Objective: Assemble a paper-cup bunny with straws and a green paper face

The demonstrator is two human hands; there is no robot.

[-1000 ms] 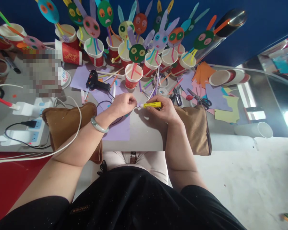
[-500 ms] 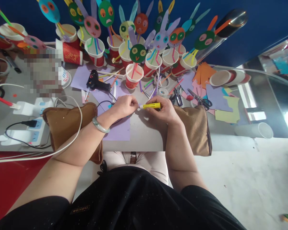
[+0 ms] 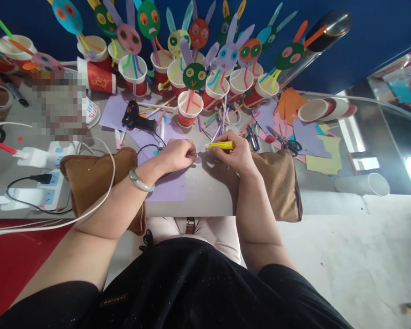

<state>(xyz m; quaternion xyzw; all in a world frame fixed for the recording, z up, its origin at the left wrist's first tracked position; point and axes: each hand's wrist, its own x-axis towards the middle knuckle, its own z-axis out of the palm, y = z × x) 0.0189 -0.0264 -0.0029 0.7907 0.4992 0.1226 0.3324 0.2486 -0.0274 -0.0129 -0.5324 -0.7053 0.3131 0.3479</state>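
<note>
My right hand (image 3: 238,153) grips a yellow glue stick (image 3: 222,145) lying nearly level, its whitish tip pointing left. My left hand (image 3: 179,155), with a pale bangle at the wrist, is closed with its fingers curled in and pressed together; whatever they hold is hidden. Small lilac paper bits (image 3: 198,160) lie by the left fingertips. A gap separates the glue tip from my left fingers. Just beyond both hands stands a red-and-white paper cup (image 3: 188,118) with a green paper face (image 3: 194,76) on straws.
Several similar cups with paper faces line the blue wall (image 3: 329,77). A black hot glue gun (image 3: 139,118) lies on lilac paper to the left. Brown cushions (image 3: 101,176) flank my forearms. A power strip (image 3: 60,183) with cables sits left; scissors (image 3: 289,144) and coloured paper (image 3: 311,137) lie right.
My right hand has drawn the glue stick slightly away from my left fingers, up and to the right. My left hand has lowered slightly, its fingers still curled.
</note>
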